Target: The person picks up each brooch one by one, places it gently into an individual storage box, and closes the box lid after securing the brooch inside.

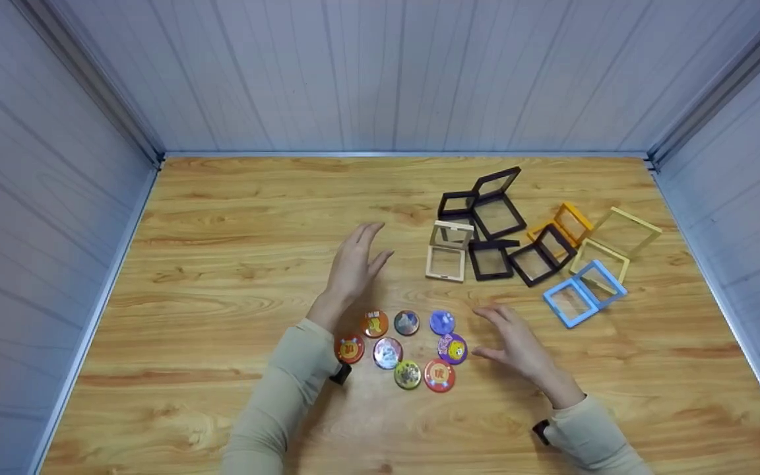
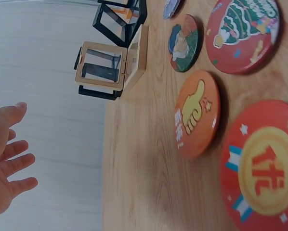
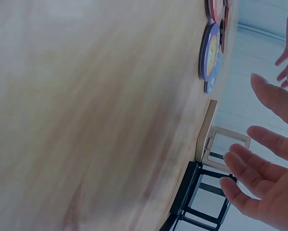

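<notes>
My left hand (image 1: 352, 265) hovers over the table behind the badges, fingers spread and holding nothing. To the right of the badges is my right hand (image 1: 513, 343), its fingers relaxed and apart from anything. Between the forearms lie several round pin badges: an orange badge with a thumbs-up (image 2: 198, 114), a red badge with a gold medal (image 2: 264, 168), a purple badge with a yellow face (image 1: 452, 348), a blue-violet badge (image 1: 442, 322), a yellow-green badge (image 1: 408, 374) and a second red badge (image 1: 439, 375). A cream display frame (image 1: 446, 262) stands folded open between and beyond the hands.
Several black display frames (image 1: 499, 216) stand open at the back right. Beside them are an orange frame (image 1: 574, 223), a pale yellow frame (image 1: 601, 260) and a light blue frame (image 1: 571, 303). Grey-white panel walls (image 1: 393, 79) enclose the wooden table (image 1: 221, 251).
</notes>
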Tool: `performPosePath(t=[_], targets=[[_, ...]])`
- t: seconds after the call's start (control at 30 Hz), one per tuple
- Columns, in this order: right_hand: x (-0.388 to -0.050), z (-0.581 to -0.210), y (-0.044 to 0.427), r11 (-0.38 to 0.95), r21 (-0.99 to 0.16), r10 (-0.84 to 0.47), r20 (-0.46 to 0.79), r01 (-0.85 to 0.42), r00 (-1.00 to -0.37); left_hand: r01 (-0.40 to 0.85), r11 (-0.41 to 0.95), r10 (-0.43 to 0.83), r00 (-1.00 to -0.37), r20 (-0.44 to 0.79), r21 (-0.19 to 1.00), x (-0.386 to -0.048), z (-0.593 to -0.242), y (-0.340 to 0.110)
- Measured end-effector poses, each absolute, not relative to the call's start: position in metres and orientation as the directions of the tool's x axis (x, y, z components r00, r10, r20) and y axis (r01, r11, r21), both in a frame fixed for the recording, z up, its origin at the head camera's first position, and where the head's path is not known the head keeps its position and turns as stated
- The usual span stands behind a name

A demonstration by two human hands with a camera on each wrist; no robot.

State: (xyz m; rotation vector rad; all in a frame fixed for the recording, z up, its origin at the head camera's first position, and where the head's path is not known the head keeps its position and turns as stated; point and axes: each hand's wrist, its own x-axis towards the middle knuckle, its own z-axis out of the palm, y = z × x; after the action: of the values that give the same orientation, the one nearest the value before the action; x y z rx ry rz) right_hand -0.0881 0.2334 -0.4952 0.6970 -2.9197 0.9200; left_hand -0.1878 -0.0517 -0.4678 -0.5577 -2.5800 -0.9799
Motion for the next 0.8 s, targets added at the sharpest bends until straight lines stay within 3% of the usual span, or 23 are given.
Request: performPosePath(t=[0.53, 0.8], targets=[[-0.090, -0.507, 0.222, 0.707, -0.539, -0.528, 0.030, -0.458, -0.849, 0.475, 0.636, 0.374, -0.879, 0.296, 0.608, -0.214, -0.479, -0.018], [-0.092, -0.513, 0.218, 0.698, -0.522, -0.568, 0.013, -0.490, -0.823, 0.420, 0.664, 0.370, -0.903, 0.217, 0.618, -0.225, -0.481, -0.002]])
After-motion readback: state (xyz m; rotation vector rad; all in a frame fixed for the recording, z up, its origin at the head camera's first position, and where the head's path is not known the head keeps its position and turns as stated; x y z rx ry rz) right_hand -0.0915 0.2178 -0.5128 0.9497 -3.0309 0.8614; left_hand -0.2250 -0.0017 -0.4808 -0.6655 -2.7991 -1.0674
